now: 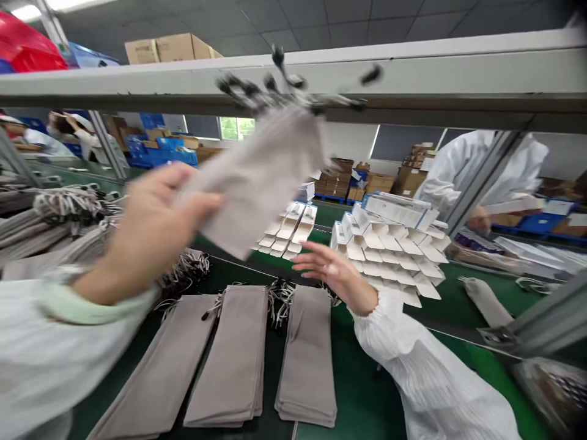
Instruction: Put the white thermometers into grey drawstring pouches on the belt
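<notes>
My left hand [153, 229] is raised at the left and pinches a grey fabric drawstring pouch [261, 177], which tilts up to the right with its dark cords and beads blurred at the top. My right hand [328, 269] hovers open, fingers spread, above the green belt [367, 391], just beyond three stacks of flat grey pouches [307, 360]. It holds nothing. A pile of white open cartons [394, 244] stands just right of that hand.
More grey pouches with cords lie heaped at the left [55, 226]. A second row of white cartons [288, 229] sits further back. A person in white [463, 171] works at the right behind a slanted metal post. A shelf beam [413, 79] runs overhead.
</notes>
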`<action>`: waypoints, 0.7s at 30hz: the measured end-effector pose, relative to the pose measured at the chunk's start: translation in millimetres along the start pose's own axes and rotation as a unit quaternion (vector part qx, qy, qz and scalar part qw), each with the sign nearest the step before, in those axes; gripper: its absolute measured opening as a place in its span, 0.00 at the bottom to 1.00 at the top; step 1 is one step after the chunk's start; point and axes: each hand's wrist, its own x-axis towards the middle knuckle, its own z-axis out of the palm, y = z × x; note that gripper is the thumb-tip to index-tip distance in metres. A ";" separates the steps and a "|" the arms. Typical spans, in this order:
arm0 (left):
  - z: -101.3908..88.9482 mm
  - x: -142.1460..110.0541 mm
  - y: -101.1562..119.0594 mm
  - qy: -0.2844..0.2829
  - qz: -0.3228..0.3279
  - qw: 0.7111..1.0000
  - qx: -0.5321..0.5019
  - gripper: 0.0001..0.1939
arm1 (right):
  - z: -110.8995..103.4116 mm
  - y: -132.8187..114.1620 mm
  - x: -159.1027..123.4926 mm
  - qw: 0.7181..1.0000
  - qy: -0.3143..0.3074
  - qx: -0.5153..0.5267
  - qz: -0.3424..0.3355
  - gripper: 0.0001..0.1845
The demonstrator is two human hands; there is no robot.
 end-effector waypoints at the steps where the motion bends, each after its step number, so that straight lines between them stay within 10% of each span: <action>1: 28.8 -7.9 8.7 -0.040 0.009 0.995 -0.091 0.14 | -2.0 -7.8 -1.4 0.998 0.035 0.055 -0.002 0.30; 6: 128.1 -63.5 32.2 -0.344 0.007 0.878 -0.333 0.15 | -29.4 -26.3 -25.8 0.920 0.367 0.135 0.033 0.25; 10: 130.6 -97.8 19.9 -0.485 0.063 0.830 -0.268 0.25 | -32.5 -13.0 -68.9 0.882 0.440 0.096 0.137 0.21; 13: 110.1 -115.4 2.9 -0.588 0.126 0.794 -0.086 0.14 | -26.3 20.6 -97.6 0.899 0.382 0.084 0.196 0.22; 17: 95.9 -128.2 -13.9 -0.566 0.200 0.795 0.088 0.04 | -31.8 63.3 -111.1 0.897 0.357 0.079 0.249 0.26; 21: 112.8 -126.7 -29.8 -0.458 0.339 0.812 0.128 0.18 | -47.1 73.3 -107.4 0.898 0.381 0.058 0.214 0.26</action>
